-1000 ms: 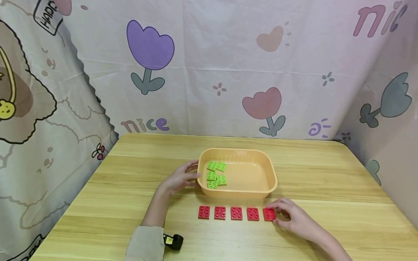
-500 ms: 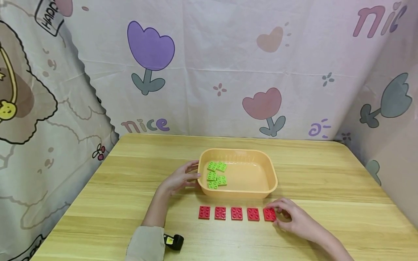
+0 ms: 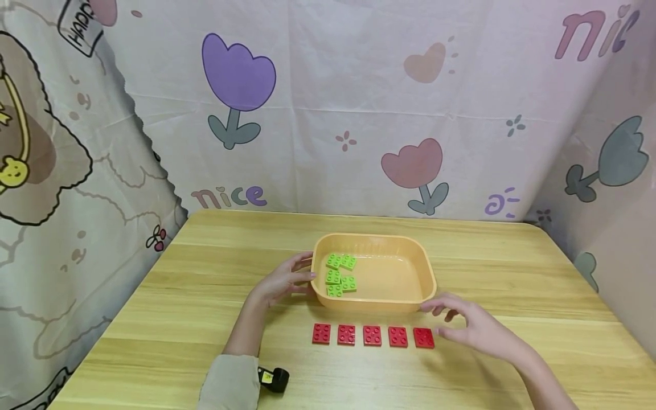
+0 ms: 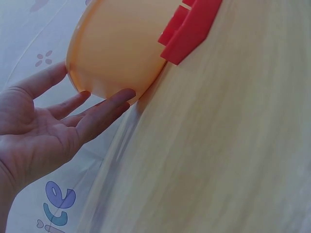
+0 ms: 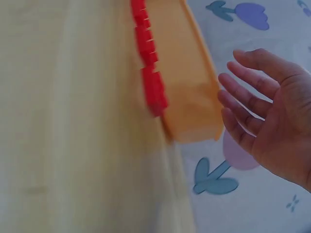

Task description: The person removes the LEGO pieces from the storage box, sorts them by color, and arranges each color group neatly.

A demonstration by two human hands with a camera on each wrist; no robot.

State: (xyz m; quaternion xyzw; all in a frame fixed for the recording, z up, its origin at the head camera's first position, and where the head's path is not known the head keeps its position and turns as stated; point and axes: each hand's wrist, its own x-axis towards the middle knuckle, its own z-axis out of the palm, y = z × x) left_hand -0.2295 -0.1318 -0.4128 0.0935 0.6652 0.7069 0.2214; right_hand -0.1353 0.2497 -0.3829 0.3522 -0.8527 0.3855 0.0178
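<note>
An orange-yellow plastic basin point(image 3: 392, 276) stands on the table, with several green toy bricks point(image 3: 349, 283) inside at its left end. My left hand point(image 3: 281, 280) rests against that end, its fairly straight fingers touching the wall, as the left wrist view also shows. In front of the basin, several red toy bricks point(image 3: 372, 336) lie studs up in a spaced row. Near the rightmost red brick point(image 3: 423, 338), my right hand point(image 3: 474, 324) hovers above the table with relaxed fingers and nothing between them. In the right wrist view its palm and spread fingers show.
The wood-grain table point(image 3: 512, 267) reaches back to a patterned cloth point(image 3: 328, 68) hung behind and at both sides. A black device point(image 3: 274, 380) sits at the left wrist beside the sleeve point(image 3: 229, 382).
My right hand has let go of the rightmost red brick and moved up and to the right of it. The left hand stays at the basin; the bricks keep their places.
</note>
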